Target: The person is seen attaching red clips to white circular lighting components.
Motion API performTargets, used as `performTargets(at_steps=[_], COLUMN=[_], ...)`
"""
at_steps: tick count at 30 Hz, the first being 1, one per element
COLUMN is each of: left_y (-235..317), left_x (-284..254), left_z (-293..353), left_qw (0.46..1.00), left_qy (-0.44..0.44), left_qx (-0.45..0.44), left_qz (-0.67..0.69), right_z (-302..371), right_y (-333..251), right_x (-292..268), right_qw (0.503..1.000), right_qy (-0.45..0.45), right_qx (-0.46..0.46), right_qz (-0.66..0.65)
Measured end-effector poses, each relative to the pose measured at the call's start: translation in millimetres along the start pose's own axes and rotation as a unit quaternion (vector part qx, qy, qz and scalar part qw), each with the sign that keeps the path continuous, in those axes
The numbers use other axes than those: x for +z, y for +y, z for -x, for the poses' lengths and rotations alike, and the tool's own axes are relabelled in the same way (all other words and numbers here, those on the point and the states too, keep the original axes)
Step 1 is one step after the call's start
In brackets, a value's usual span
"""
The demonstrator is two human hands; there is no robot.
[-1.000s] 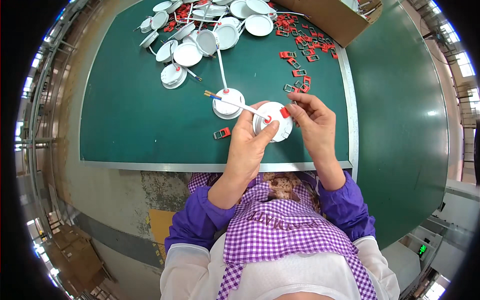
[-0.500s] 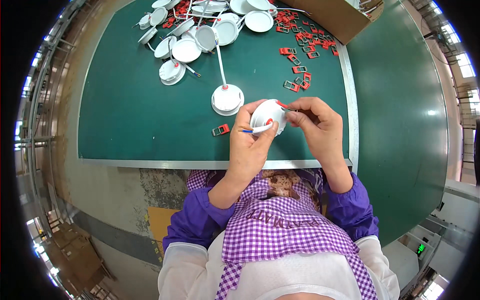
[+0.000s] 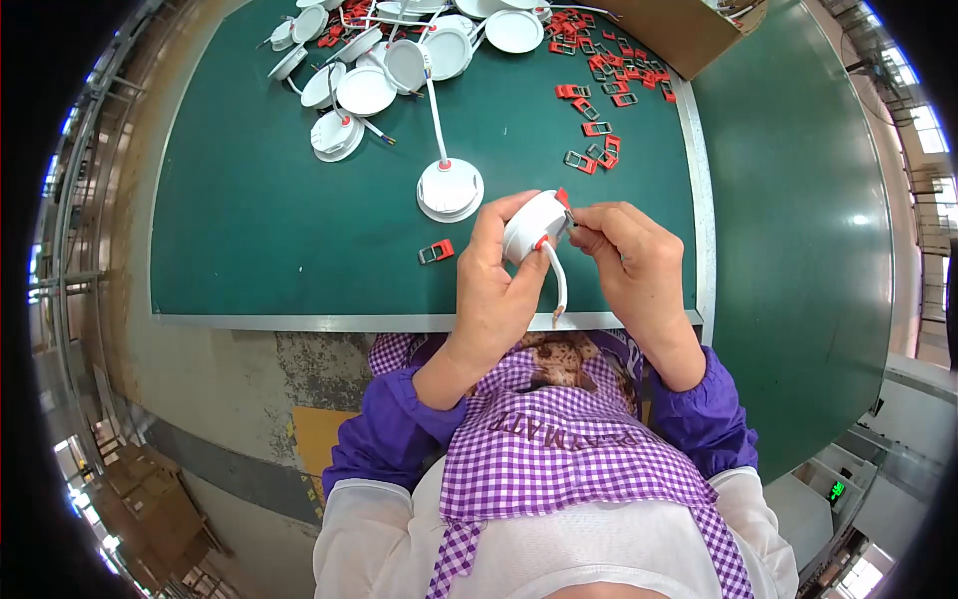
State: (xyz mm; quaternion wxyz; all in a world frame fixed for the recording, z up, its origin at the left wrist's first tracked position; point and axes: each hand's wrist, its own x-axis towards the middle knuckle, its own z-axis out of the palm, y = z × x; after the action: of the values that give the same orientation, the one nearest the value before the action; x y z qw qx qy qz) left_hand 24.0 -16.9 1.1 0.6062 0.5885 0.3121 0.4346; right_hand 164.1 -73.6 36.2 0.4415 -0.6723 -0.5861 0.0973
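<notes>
My left hand (image 3: pixel 496 270) is closed round a white round downlight (image 3: pixel 532 226), held tilted over the table's near edge. Its white cable (image 3: pixel 558 280) comes out at a red grommet and hangs down. At the lamp's right rim, my right hand (image 3: pixel 627 250) pinches a red spring clip (image 3: pixel 563 197) with a metal frame, against the housing; the fingertips partly hide it. One loose red clip (image 3: pixel 436 252) lies on the table left of my left hand. Just beyond it rests another downlight (image 3: pixel 450 190), back side up, its cable stretching away.
A heap of white downlights (image 3: pixel 367 92) with cables covers the far left of the green table (image 3: pixel 249 230). Many red clips (image 3: pixel 599 129) are scattered at the far right, near a cardboard box (image 3: pixel 689 40). A metal edge strip (image 3: pixel 701 200) divides off a second green surface (image 3: pixel 798 250).
The downlight has turned in my left hand, and its cable has swung from pointing left to hanging down. The red clip now stands more upright at the rim, my right fingers still on it.
</notes>
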Motion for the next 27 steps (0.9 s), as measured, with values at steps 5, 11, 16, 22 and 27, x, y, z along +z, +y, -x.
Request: performTargets(at_steps=[5,11,16,22,27], left_y=[10.3,4.3,10.6,1.7,16.4], left_x=[-4.4,-6.6,-4.2,-10.9,-9.5], left_z=[-4.2,-6.0,-7.5,-1.0,18.3], left_qw=[0.998,0.996,0.992,0.991,0.988], left_qy=[-0.048,-0.06,-0.08,-0.109,-0.112], left_qx=[-0.001,0.017,0.017,-0.074,-0.104], left_qz=[-0.041,-0.069,-0.095,0.009,0.039], right_z=[4.4,10.5,18.9,24.0,27.8], right_y=[2.1,2.5,5.6,26.4,1.9], right_x=[8.0,9.3,12.2,4.2,-16.8], right_qw=[1.0,0.998,0.971,0.996,0.97], right_qy=[0.027,0.02,0.053,-0.001,-0.078], right_qx=[-0.01,0.032,0.135,-0.081,0.136], right_qz=[0.001,-0.059,-0.188,-0.045,-0.185])
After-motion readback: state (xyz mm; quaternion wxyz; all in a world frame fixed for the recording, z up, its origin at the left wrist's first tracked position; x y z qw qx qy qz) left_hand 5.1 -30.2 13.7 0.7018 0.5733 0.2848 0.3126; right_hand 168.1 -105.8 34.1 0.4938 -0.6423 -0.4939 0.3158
